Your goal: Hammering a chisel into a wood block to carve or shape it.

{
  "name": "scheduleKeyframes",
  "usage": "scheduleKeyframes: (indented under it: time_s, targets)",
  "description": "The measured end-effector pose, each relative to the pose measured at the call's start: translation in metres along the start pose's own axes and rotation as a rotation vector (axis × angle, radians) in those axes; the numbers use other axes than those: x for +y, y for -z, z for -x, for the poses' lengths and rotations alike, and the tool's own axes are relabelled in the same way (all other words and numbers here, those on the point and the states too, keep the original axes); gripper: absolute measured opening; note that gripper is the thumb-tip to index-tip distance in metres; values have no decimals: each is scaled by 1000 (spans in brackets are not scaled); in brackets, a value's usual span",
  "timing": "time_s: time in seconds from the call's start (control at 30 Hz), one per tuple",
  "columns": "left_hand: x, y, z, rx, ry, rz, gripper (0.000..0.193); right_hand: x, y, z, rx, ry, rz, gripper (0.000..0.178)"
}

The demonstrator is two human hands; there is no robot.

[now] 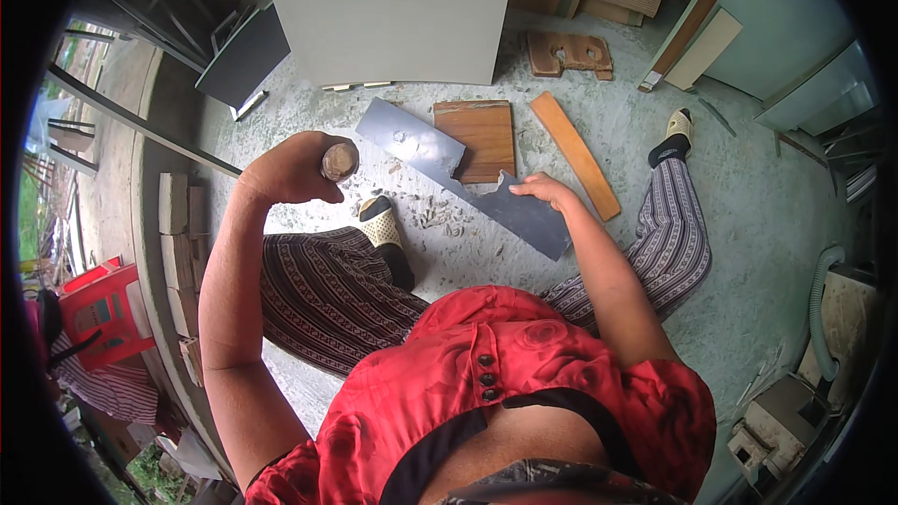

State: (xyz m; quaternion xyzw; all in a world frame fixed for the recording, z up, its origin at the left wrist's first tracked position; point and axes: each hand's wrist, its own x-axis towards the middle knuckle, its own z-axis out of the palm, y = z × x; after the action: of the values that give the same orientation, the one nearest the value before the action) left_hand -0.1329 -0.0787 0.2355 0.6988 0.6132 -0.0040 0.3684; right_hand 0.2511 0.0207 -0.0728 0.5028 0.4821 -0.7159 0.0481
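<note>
My left hand (pixel 292 166) is raised over the floor, its fingers wrapped round a wooden piece with a blunt round end (pixel 340 163). What the rest of that piece looks like is hidden by the hand. In front of me a long grey board (pixel 514 215) lies slantwise, with a ragged notch broken into its upper edge. Beside this notch my right hand (pixel 545 190) grips the board's edge, thumb and fingers closed on it. Part of the grey board overlaps a brown wood-grain board (pixel 475 131). Chips and crumbs (pixel 440 215) are scattered near my left foot.
An orange-brown plank (pixel 575 154) lies right of the boards. Farther off is a brown piece with cut-outs (pixel 569 54). A large pale panel (pixel 388 14) stands ahead. Bricks (pixel 176 234) and a red plastic stool (pixel 103 313) are at left; a dusty machine (pixel 795 411) is at right.
</note>
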Motion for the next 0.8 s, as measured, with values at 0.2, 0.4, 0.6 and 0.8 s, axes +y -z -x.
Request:
scheduleKeyframes:
  time_s: [0.2, 0.4, 0.6, 0.8]
  targets:
    - [-3, 1, -2, -20, 24, 8, 46, -6, -26, 11, 601, 256, 529, 63]
    - [-5, 0, -4, -20, 33, 4, 38, 2, -23, 12, 564, 230, 369, 61]
    - [-3, -1, -7, -49, 70, -15, 39, 13, -7, 0, 621, 210, 380, 54]
    - [-8, -2, -11, -54, 58, 3, 39, -7, -26, -4, 965, 300, 868, 43]
